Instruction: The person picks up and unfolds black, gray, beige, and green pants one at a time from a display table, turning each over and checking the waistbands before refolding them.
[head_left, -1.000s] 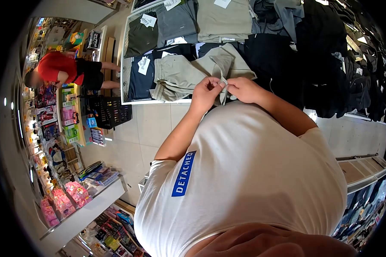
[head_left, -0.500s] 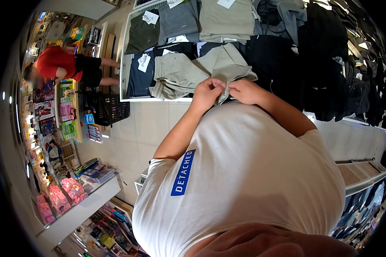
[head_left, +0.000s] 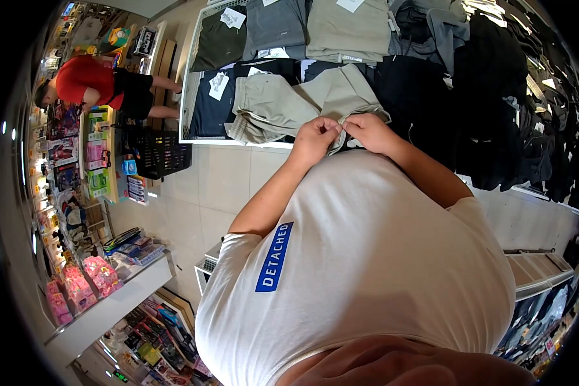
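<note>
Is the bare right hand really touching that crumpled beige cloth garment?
Touching. The head view shows it: the bare right hand has its fingers against the bunched edge of the crumpled beige cloth garment, with no gap between.

The garment at my fingers, top centre of the frame, is plain beige. Above it I see a folded stack of similar beige, a grey pile and, upper left, dark olive clothing with navy clothing below. Black clothes fill the upper right. My shirt is white with a blue, white-lettered label. Far left, a red top and black shorts; lower left, pink packets.
</note>
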`<state>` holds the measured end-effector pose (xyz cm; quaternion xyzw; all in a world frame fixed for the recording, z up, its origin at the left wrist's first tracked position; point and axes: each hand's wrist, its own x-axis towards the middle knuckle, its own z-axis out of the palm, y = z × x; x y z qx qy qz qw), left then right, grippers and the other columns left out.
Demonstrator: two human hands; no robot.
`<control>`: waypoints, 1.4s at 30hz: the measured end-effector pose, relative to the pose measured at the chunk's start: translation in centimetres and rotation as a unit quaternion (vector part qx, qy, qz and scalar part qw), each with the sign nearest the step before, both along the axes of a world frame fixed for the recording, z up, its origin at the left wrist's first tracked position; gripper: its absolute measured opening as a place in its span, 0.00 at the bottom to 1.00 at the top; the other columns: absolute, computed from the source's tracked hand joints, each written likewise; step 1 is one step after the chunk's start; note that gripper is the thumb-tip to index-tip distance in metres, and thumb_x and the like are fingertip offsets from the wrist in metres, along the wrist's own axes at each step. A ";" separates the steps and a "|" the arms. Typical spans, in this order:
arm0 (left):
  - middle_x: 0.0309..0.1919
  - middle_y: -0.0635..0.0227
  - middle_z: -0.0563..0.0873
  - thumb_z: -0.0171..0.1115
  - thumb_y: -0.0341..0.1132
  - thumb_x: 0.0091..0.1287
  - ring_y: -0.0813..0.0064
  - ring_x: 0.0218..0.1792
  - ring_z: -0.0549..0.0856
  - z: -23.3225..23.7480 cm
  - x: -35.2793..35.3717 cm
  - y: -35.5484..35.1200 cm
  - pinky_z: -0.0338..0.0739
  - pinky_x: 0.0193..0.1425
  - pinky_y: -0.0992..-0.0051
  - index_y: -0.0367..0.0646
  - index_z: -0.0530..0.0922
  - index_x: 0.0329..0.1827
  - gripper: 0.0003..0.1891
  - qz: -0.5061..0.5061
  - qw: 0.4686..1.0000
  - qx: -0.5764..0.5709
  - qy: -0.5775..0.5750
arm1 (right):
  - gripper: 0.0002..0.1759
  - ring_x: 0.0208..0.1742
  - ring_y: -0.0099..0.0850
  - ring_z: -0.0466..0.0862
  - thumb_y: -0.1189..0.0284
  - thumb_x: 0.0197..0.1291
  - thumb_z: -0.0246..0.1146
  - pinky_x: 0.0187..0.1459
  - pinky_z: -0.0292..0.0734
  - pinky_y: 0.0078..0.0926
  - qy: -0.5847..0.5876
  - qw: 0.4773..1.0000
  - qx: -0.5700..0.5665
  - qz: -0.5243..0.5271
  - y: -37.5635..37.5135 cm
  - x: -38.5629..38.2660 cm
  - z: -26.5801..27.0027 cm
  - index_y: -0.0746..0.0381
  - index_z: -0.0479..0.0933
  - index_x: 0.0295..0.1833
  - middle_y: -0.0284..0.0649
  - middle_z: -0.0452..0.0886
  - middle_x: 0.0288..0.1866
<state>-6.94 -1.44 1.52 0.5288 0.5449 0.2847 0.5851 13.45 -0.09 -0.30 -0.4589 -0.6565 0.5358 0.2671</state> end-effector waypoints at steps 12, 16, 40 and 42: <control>0.28 0.74 0.83 0.64 0.34 0.73 0.86 0.26 0.78 0.3 0.5 0.3 0.72 0.31 0.82 0.35 0.82 0.47 0.10 0.004 1.000 -0.005 -0.008 | 0.09 0.35 0.23 0.79 0.71 0.69 0.63 0.41 0.76 0.26 0.050 0.998 -0.031 0.022 -0.7 -0.3 -0.8 0.66 0.81 0.45 0.38 0.85 0.35; 0.28 0.75 0.83 0.62 0.33 0.74 0.86 0.25 0.77 -0.6 -0.3 0.6 0.70 0.29 0.82 0.37 0.84 0.44 0.08 0.000 0.999 -0.026 -0.045 | 0.12 0.37 0.24 0.83 0.68 0.70 0.63 0.43 0.77 0.25 0.072 0.996 -0.050 0.009 -0.3 -0.2 -2.0 0.66 0.83 0.44 0.37 0.87 0.36; 0.38 0.74 0.83 0.71 0.31 0.67 0.84 0.40 0.81 -1.6 -6.2 0.2 0.76 0.46 0.80 0.43 0.78 0.58 0.18 0.031 0.990 -0.052 -0.129 | 0.08 0.38 0.24 0.76 0.77 0.60 0.54 0.45 0.69 0.20 0.196 0.938 -0.178 -0.225 3.2 3.3 -1.5 0.62 0.78 0.39 0.30 0.78 0.34; 0.40 0.73 0.83 0.70 0.29 0.66 0.82 0.43 0.81 -3.8 -8.6 1.0 0.77 0.49 0.80 0.41 0.78 0.60 0.20 0.059 0.995 0.044 -0.062 | 0.08 0.37 0.21 0.72 0.75 0.60 0.53 0.42 0.66 0.18 0.196 0.937 -0.199 -0.207 2.8 3.6 0.0 0.60 0.78 0.39 0.28 0.76 0.34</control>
